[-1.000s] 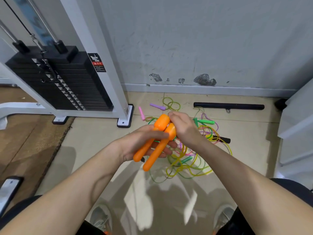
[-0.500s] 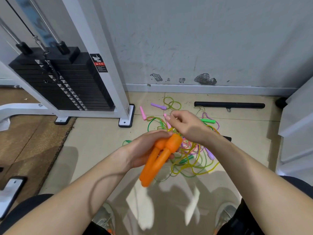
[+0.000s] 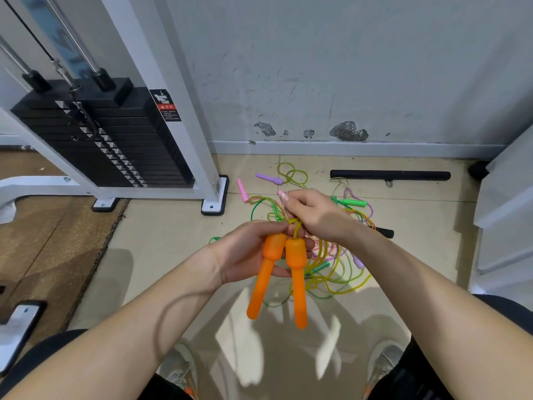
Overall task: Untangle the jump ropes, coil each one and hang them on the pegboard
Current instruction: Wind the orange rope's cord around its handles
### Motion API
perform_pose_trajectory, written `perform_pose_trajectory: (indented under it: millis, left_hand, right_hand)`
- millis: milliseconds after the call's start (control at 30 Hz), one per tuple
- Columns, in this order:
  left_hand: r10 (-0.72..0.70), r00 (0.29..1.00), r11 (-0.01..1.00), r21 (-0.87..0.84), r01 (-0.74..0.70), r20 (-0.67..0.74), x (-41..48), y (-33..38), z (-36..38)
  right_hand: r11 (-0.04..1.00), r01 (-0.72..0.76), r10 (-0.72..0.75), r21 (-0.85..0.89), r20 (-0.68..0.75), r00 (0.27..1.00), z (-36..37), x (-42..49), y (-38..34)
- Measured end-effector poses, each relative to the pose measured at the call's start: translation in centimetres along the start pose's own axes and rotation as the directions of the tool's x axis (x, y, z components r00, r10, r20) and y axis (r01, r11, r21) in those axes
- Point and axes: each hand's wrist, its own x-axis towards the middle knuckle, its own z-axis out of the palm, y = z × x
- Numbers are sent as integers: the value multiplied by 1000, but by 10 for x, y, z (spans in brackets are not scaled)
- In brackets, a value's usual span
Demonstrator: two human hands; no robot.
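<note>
head view: left hand (image 3: 245,252) grips the fat top ends of both orange handles (image 3: 297,272). the fingers curl round behind, with the tips showing just right of the handles. the handles sit side by side and touching, thin ends hanging down below the palm. right hand (image 3: 314,215) has its fingers curled and pinches the yellow cord (image 3: 295,226) just above the handle tops. the cord loops out between the two hands. the rest of the ropes lie in a tangle (image 3: 340,264) on the tile floor (image 3: 161,241), under and beyond the hands. a pink handle (image 3: 242,190), a purple handle (image 3: 269,179) and a green handle (image 3: 350,202) lie at its far edge. a black bar (image 3: 389,175) lies by the wall, and the weight stack (image 3: 109,140) is at left.
</note>
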Motion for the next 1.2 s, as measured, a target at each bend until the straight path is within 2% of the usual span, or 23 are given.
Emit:
perform_pose_trajectory:
  millis: [67,167,233,300,367,467,633,767,900,1067,1133,1200]
  left_hand:
    - [7,1000,1000,25,-7,-7,-1,2,-3]
    - [35,999,993,111,-33,-12,-2,3,-8]
    - [107,993,974,204,-96,-43,-3,3,-12]
    - [181,981,942,300,-151,-73,-3,3,-11]
    - [253,961,891,415,-185,-115,-3,5,-9]
    - [348,929,749,633,-194,-127,-1,6,-6]
    - [405,903,628,761,-162,-142,5,3,-5]
    - [416,896,650,740,-174,-154,7,0,-8]
    - [427,893,726,643,-243,-144,7,0,-9]
    - [420,901,708,661,-249,-110,9,-3,-14]
    - [416,908,678,684,-269,-55,9,-5,-13]
    - [402,916,651,704,-284,-3,7,-5,-11]
  right_hand:
    - [993,-39,31,115,76,997,-6,2,-1]
    - [928,-140,62,344,227,972,-15,4,0]
    - [921,-192,84,339,308,948,-21,3,4]
    - [951,-175,85,253,330,940,-25,2,7]
    - [965,-161,90,209,313,946,-27,1,9]
    - [981,-117,79,156,232,970,-24,2,9]
    - [999,-31,28,16,132,991,-13,2,4]
    - [998,1,7,-71,111,994,-10,-3,-7]
    - [949,15,-17,-315,-2,1000,-11,1,-3]
    - [878,16,-66,-478,-88,994,-15,3,3]
    - [883,18,-86,-470,-122,989,-21,4,4]
    - [940,40,-72,-339,-84,994,-30,4,4]
